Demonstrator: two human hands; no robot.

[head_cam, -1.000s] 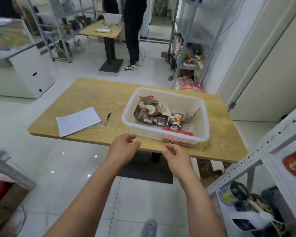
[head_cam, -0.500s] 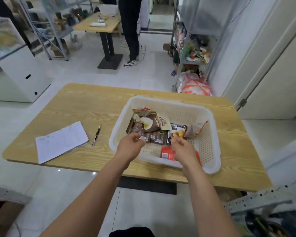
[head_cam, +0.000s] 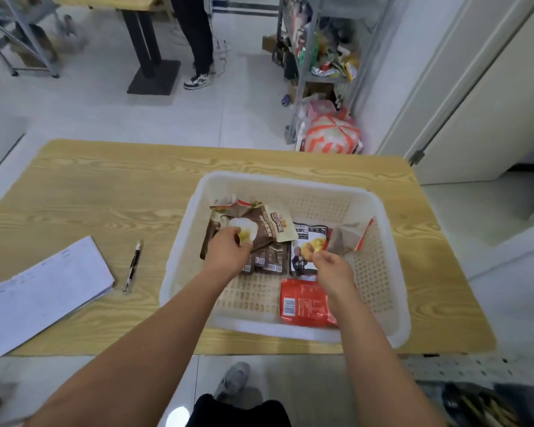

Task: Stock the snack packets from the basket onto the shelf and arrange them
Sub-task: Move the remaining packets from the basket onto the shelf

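A white plastic basket (head_cam: 386, 260) stands on the wooden table (head_cam: 105, 195) and holds several snack packets. My left hand (head_cam: 227, 251) is inside it, fingers curled on a brown packet (head_cam: 259, 229) with a white and yellow picture. My right hand (head_cam: 333, 266) pinches the black and white packet (head_cam: 305, 241) at its right side. A red packet (head_cam: 302, 303) lies flat at the basket's near wall, under my right wrist. A grey and red packet (head_cam: 350, 235) leans at the right. Dark small packets (head_cam: 269, 260) lie under the brown one.
A paper pad (head_cam: 43, 291) and a pen (head_cam: 133, 263) lie on the table's left. A metal shelf edge (head_cam: 475, 365) shows at the bottom right. Beyond the table stand a stocked rack (head_cam: 318, 57), an orange and white bag (head_cam: 333, 137) and a person's legs (head_cam: 198, 41).
I have stepped closer to the table. Both hands moved forward from the basket's near edge down into it and took hold of packets.
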